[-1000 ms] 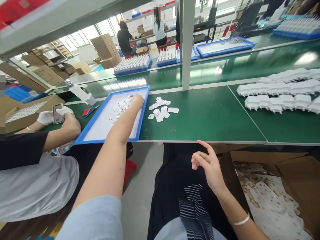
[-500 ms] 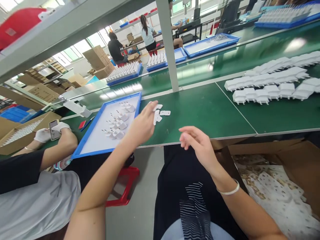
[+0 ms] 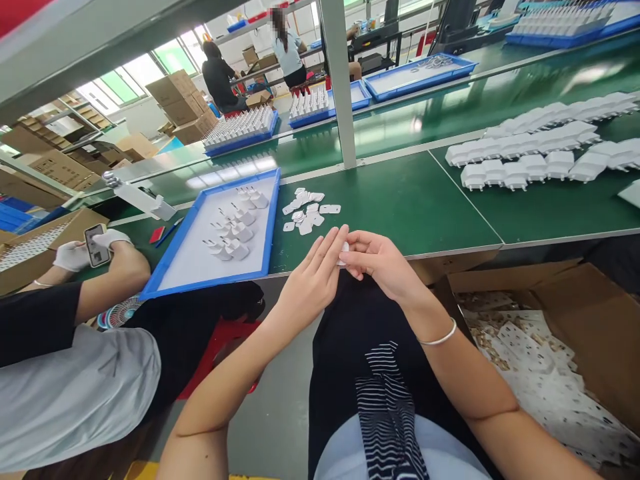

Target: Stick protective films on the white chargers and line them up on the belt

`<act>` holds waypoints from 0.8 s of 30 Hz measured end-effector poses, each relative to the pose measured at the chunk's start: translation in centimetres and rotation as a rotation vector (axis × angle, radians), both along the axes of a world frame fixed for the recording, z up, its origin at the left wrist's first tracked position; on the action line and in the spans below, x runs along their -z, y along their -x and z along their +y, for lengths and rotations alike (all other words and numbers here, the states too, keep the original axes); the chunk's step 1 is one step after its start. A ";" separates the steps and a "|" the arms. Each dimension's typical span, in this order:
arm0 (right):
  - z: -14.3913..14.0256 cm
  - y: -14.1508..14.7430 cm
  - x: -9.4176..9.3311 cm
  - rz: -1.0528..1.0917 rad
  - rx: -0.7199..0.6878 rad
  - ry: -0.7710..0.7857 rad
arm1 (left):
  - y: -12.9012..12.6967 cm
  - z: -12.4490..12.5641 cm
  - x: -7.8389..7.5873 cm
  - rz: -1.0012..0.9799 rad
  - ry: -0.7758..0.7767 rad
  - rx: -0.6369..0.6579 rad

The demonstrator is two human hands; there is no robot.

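My two hands meet just in front of the bench's near edge. Between their fingertips is a small white plastic piece (image 3: 345,251), partly covered by fingers. My left hand (image 3: 313,280) has its fingers long and close together, pressed against the piece; its thumb is hidden underneath. My right hand (image 3: 387,267) pinches the piece between thumb and curled fingers. Just beyond lies a loose pile of flat white plastic pieces (image 3: 310,217), some showing a small slot.
Left of the pile, a blue-rimmed tray (image 3: 273,230) carries white plug housings (image 3: 230,230) with pins up. Rows of white housings (image 3: 520,170) lie at right. A carton (image 3: 575,287) of scraps stands below right. A gloved co-worker holds a phone (image 3: 97,245) at left.
My left hand has come back from the pile toward me and met my right hand. The white piece now shows between them, and the pile is uncovered.
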State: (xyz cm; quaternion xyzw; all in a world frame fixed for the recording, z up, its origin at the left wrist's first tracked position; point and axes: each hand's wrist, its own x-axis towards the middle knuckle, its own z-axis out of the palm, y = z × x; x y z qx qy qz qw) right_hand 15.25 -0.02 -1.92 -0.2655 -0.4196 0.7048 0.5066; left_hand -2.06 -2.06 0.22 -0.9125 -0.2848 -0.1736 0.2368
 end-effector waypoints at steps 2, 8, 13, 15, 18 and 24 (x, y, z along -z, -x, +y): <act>0.3 -0.2 0.6 -0.036 -0.007 0.001 | 0.1 -0.4 -0.2 -0.036 0.115 0.040; 0.7 -2.4 1.2 -0.246 0.060 -0.228 | 1.3 -1.1 -2.6 -0.329 0.726 0.016; 1.3 -4.9 -2.1 -0.884 0.007 -0.876 | 1.6 0.7 -3.6 -0.453 1.345 -0.009; 1.3 -4.8 -3.4 -1.102 -0.061 -1.013 | 1.0 1.5 -3.1 -0.465 1.480 0.005; 1.3 -4.0 -4.1 -1.205 -0.094 -1.074 | 0.0 2.6 -1.8 -0.570 1.551 -0.048; 2.6 -10.9 -2.5 -0.919 0.179 -0.725 | -0.1 3.3 1.0 -0.672 1.510 -0.008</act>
